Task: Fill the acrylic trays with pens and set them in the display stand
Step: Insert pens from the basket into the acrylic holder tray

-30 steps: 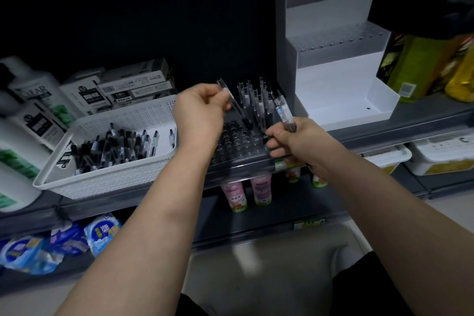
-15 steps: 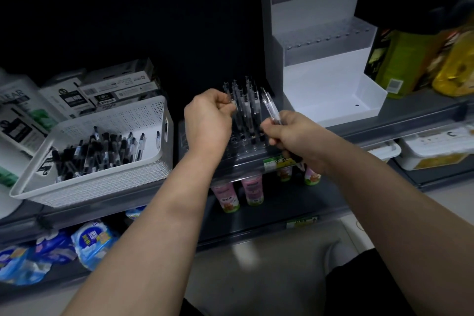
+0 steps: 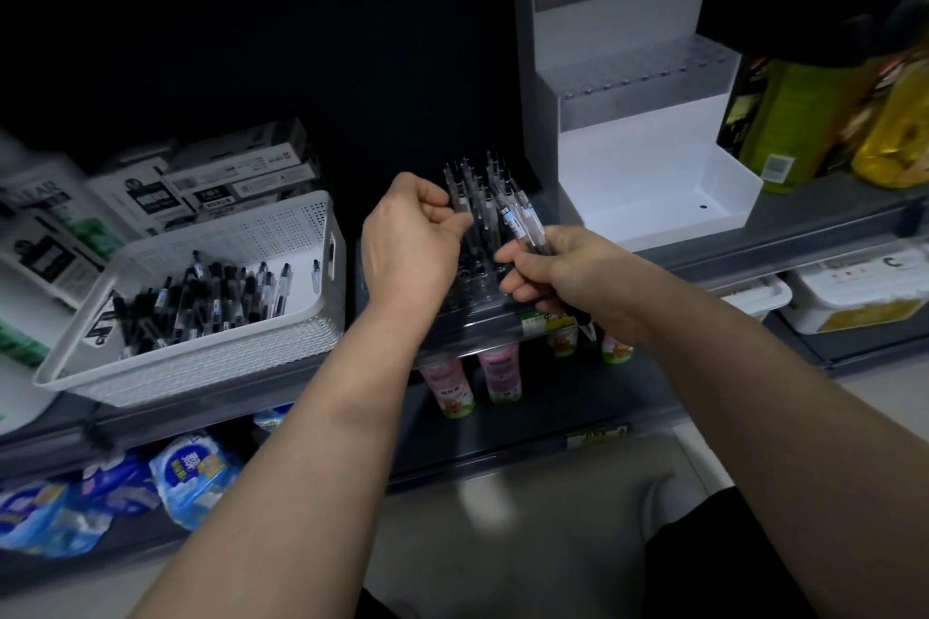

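On a dim shelf (image 3: 814, 221), left fingers (image 3: 445, 222) pinch an upright pen (image 3: 458, 196); right fingers (image 3: 520, 261) grip clear pens (image 3: 523, 229).

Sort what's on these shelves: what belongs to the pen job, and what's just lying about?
Job: acrylic tray, standing pens, pen bundle in the right hand, white basket of loose pens, display stand.
Lying about: boxes, pink cups, blue packets, yellow bottles.

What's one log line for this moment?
left hand: curled by tray pens | right hand: grips pen bundle | acrylic tray: part filled
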